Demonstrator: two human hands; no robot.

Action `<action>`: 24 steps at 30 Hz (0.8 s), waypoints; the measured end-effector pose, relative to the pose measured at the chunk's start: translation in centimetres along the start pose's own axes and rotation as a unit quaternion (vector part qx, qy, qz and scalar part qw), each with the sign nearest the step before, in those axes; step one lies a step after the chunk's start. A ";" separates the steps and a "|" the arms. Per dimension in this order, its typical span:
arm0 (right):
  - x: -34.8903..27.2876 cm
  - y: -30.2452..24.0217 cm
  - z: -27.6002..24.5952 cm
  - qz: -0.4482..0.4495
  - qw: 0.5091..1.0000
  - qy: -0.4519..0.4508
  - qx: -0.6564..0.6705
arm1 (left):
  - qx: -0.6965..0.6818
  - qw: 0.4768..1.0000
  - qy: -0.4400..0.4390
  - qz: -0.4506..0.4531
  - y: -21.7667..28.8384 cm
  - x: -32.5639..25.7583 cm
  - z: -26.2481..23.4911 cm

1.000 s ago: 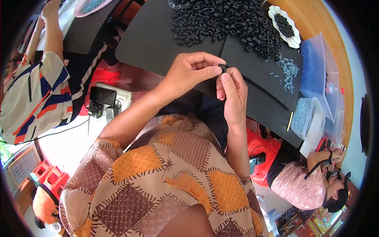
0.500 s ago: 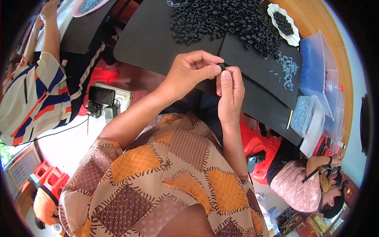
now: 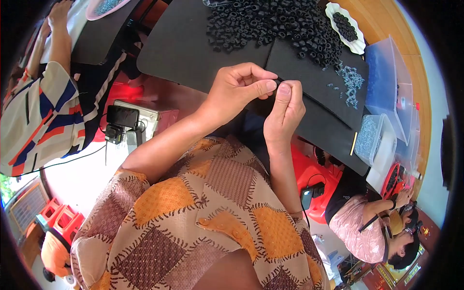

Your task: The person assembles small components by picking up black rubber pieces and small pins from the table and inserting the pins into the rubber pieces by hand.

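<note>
My left hand [image 3: 241, 92] and my right hand [image 3: 284, 113] meet over the near edge of the black table. The left thumb and forefinger pinch a small black part [image 3: 278, 82], of which only a dark sliver shows between the fingertips. Right beside it, my right thumb presses on the curled fingers; whatever they grip is hidden. Beyond my hands lies a big heap of small hollow black parts [image 3: 275, 24]. Small clear bluish springs or coils [image 3: 353, 84] lie loose on a black board [image 3: 309, 72] to the right.
A white scalloped dish [image 3: 356, 44] of black parts stands far right, near a clear plastic bin [image 3: 386, 82] and a tub of bluish pieces [image 3: 369, 137]. One person [image 3: 43, 116] sits at left; another, in pink [image 3: 360, 229], sits at lower right beside a red stool [image 3: 314, 198].
My hands have shifted slightly right. The right thumb has turned more upright, and the black part, plain to see before, is now mostly covered. The person in pink has moved their arms.
</note>
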State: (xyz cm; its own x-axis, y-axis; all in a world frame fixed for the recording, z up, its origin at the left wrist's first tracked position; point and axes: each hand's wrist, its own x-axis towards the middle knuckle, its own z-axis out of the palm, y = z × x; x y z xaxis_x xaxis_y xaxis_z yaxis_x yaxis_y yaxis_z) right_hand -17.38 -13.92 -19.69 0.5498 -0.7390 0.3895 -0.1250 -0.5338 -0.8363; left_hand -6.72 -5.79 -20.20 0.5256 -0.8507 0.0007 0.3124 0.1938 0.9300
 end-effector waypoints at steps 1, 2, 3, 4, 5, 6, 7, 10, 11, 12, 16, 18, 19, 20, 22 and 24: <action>0.0 0.1 0.0 -0.013 1.000 0.001 -0.012 | -0.001 1.000 0.000 0.000 0.1 -0.1 0.1; 0.1 0.2 -0.1 -0.026 0.999 0.002 -0.025 | -0.022 1.000 0.003 -0.014 0.1 -0.1 0.2; 0.1 0.3 -0.1 -0.027 0.999 0.002 -0.025 | -0.043 0.999 0.006 -0.027 0.1 -0.1 0.3; 0.2 0.4 -0.1 -0.036 0.999 0.004 -0.028 | -0.043 0.999 0.006 -0.027 0.0 0.0 0.4; 0.2 0.5 -0.1 -0.044 0.999 0.007 -0.030 | -0.070 0.997 0.009 -0.032 -0.1 0.0 0.5; 0.2 0.6 -0.1 -0.045 0.999 0.007 -0.030 | -0.097 0.994 0.012 -0.038 -0.1 0.0 0.5; 0.2 0.7 -0.1 -0.051 0.998 0.002 -0.023 | -0.097 0.995 0.012 -0.037 -0.1 0.0 0.4; 0.3 0.9 -0.2 -0.053 0.998 -0.006 -0.021 | -0.047 0.999 -0.003 -0.003 -0.2 0.0 0.3; 0.3 0.9 -0.2 -0.050 0.998 -0.011 -0.025 | -0.049 0.999 0.001 -0.013 0.1 0.0 0.4; 0.4 0.9 -0.3 -0.050 0.998 -0.011 -0.024 | -0.052 0.998 0.005 -0.023 0.2 -0.1 0.4; 0.4 0.9 -0.4 -0.085 0.996 -0.015 -0.020 | -0.073 0.996 -0.009 -0.050 0.1 0.0 0.0; 0.5 1.0 -0.5 -0.095 0.995 -0.020 -0.020 | -0.096 0.994 -0.021 -0.049 -0.1 0.1 -0.1; 0.4 1.1 -0.6 -0.092 0.995 -0.024 -0.020 | -0.097 0.994 -0.021 -0.050 -0.1 0.1 -0.2; 0.5 1.1 -0.5 -0.091 0.995 -0.027 -0.020 | -0.095 0.994 -0.021 -0.056 0.0 0.2 -0.2; 0.6 1.2 -0.4 -0.092 0.995 -0.029 -0.017 | -0.092 0.994 -0.021 -0.062 0.2 0.3 -0.3; 0.5 1.2 -0.5 -0.093 0.995 -0.030 -0.015 | -0.090 0.994 -0.025 -0.060 0.3 0.3 -0.3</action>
State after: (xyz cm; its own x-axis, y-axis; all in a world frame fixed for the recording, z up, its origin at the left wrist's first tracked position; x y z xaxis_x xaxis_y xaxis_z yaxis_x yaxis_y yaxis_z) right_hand -17.65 -15.15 -20.29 0.6145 -0.6006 0.5115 -0.0412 -0.6719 -0.7395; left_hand -6.26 -5.82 -20.03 0.4378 -0.8951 -0.0840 0.5094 0.1699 0.8436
